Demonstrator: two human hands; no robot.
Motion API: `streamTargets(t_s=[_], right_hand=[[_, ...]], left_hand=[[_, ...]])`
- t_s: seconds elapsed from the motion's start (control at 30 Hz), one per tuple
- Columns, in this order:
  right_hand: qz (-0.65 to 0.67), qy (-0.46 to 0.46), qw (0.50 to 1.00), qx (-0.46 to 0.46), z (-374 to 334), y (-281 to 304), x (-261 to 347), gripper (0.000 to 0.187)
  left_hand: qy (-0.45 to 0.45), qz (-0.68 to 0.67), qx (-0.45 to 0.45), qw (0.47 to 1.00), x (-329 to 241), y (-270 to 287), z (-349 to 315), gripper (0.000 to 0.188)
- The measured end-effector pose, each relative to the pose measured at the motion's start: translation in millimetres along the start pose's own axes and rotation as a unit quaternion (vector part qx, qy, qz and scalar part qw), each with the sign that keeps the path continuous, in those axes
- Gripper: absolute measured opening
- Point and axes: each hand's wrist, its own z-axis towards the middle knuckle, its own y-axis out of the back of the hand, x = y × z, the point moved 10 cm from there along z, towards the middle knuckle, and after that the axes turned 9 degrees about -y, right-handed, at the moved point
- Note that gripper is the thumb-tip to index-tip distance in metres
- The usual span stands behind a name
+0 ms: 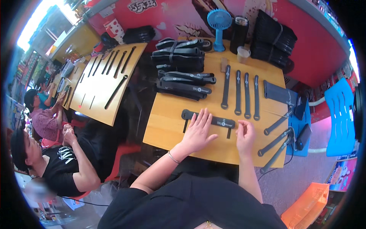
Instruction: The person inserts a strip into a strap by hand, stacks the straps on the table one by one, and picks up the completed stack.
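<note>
A dark grey strap (223,121) with white print lies crosswise on the wooden table in front of me. Flat over its left half, fingers stretched, rests my left hand (198,131). Just off the strap's right end is my right hand (246,137), its thumb and fingers pinched together; whether anything small is between them is hidden. Two short, narrow black strips stick out from below the strap, a left strip (185,126) and a right strip (228,133). Beyond my hands, several similar straps (247,95) with ringed ends lie side by side.
Bundled straps (179,57) are piled at the far left, with another black stack (272,40) at the far right. A blue fan (219,28), black flask (239,34) and cup (243,54) stand at the back. Loose straps (274,147) lie right. A person (72,164) sits left beside another table (103,82).
</note>
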Motion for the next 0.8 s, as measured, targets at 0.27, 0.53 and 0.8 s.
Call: streamTargets(t_s=[0.27,0.53,0.8], right_hand=[[0.009,-0.056,0.998,0.009,1,-1,2,0.007],[0.220,0.016,0.975,0.035,8,35,105,0.045],[0.247,0.302,0.920,-0.032,-8,224,208,0.056]], left_hand=[[-0.158,-0.320,-0.137,0.924,-69,141,20,0.045],[-0.530,-0.516,-0.184,0.647,-161,294,8,0.050],[-0.456,-0.597,-0.219,0.623,-167,297,12,0.044]])
